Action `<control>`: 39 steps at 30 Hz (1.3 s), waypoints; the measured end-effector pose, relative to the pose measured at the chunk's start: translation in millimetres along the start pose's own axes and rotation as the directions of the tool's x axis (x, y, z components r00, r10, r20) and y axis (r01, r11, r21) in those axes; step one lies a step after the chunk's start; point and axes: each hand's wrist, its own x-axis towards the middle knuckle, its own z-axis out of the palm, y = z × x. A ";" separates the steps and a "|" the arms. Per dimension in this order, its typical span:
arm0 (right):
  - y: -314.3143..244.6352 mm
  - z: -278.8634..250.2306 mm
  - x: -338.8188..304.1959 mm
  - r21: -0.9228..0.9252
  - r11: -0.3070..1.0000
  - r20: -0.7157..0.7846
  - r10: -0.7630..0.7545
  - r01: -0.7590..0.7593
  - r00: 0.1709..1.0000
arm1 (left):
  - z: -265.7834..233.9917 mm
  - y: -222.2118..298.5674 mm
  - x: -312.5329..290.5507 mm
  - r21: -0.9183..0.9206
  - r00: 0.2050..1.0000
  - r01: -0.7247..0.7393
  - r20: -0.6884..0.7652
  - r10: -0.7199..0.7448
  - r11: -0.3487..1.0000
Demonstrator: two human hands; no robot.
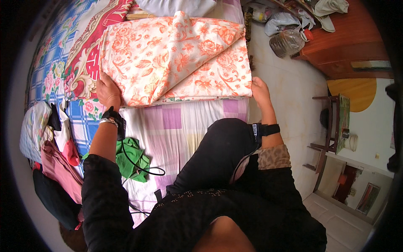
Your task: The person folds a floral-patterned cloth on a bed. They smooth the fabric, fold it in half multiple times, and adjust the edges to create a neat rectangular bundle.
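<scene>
Your left hand (108,90) has its grip closed on the left edge of the folded floral cloth (172,63), near its lower corner, while your right hand (260,90) has its grip pinching the lower right corner, thumb and fingers drawn together there. You have the cloth in front of you, across the upper part of the bed, between your two hands. The undersides of both grips are hidden, so you cannot tell how far your fingers reach beneath the fabric. The layers inside the fold are hard to count; only a thin, greenish-patterned strip shows along the near edge. A pale grey fabric (180,6) is cut off at the top of your view, and the dark rim swallows the outer corners. Your cloth looks thin and matte, white with orange flowers and leaves, roughly rectangular, with a raised crease and a slanting flap running down to the near edge. Beneath it you have a whitish bedsheet (166,122) with purple squares, slightly wrinkled; at its left lies a red-and-cream ornate textile (86,69). A crumpled green cloth (132,161) sits near your left forearm, beside a looping black cable (153,171). On your right, a clear, rounded plastic jug (286,44) has a red cap.
</scene>
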 end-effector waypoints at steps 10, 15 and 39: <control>1.0 -1.1 0.6 0.040 0.997 -0.011 0.070 -0.070 0.997 | 0.7 -3.5 -1.4 -0.038 0.999 -0.032 -0.007 0.031 0.999; -9.1 16.8 -10.6 -0.658 0.720 -0.177 -0.434 0.221 0.884 | 1.5 -2.5 0.9 -0.013 1.000 0.006 0.012 -0.006 1.000; -5.4 20.5 28.3 -0.440 0.889 -0.305 -0.284 0.130 0.909 | 1.9 -3.8 0.7 -0.015 1.000 -0.019 0.004 0.019 1.000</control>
